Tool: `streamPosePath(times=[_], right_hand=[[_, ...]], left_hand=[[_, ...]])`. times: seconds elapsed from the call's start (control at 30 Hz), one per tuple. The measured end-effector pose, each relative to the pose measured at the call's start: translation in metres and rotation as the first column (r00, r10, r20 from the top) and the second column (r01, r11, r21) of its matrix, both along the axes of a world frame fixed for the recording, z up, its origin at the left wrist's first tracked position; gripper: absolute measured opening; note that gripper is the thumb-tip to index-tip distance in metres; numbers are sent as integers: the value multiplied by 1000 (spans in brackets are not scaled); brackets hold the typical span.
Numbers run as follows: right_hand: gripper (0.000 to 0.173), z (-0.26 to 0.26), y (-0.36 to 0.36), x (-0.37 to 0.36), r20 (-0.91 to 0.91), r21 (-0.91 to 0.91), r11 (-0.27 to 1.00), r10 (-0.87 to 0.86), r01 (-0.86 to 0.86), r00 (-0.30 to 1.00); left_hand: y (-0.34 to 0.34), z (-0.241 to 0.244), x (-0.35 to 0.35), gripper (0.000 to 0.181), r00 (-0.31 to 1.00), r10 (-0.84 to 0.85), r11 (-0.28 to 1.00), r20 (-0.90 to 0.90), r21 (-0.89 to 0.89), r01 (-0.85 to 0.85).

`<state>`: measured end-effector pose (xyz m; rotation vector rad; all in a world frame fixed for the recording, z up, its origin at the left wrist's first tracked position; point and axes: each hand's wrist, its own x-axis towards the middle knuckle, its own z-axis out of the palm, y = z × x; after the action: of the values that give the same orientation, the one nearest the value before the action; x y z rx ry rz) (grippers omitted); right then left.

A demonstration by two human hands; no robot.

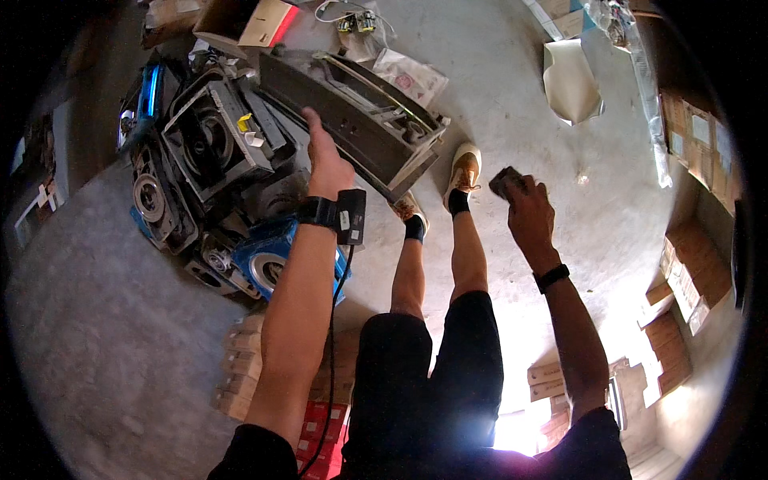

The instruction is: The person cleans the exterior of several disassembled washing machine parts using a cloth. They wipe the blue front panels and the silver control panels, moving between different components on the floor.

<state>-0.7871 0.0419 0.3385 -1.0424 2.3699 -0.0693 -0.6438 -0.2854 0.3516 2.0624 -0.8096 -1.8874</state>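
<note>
My left hand (329, 165) is at the near long edge of a black speaker cabinet (354, 120) with an open, hollow side. One digit lies along the cabinet's outer side; the other fingers are hidden. The cabinet sits at a slant, and its near corner overlaps the toe of my left shoe (410, 210). Off to the right, clear of the cabinet, my right hand (531, 210) grips a small dark block (509, 183). What the block is cannot be told.
Left of the cabinet lie a speaker box (210, 135), a loose speaker (150, 195) and a blue speaker (264, 264). Plastic bags (411, 75) and circuit boards (357, 23) lie beyond. A cable (332, 336) hangs from my left wrist. Cardboard boxes (696, 264) stand at the right.
</note>
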Motion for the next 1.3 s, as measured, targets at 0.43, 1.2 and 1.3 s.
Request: streamPosePath(times=[0.43, 1.2, 1.3], right_hand=[[46, 50, -96, 49, 206, -419, 899, 228, -125, 952], [38, 6, -98, 51, 101, -148, 977, 171, -156, 980], [33, -29, -91, 40, 102, -175, 977, 142, -123, 985]], left_hand=[[25, 8, 27, 102, 995, 47, 992, -83, 123, -36], [28, 46, 4, 103, 999, 40, 999, -21, 0, -40], [22, 52, 9, 103, 1000, 4, 1000, 6, 4, -4]])
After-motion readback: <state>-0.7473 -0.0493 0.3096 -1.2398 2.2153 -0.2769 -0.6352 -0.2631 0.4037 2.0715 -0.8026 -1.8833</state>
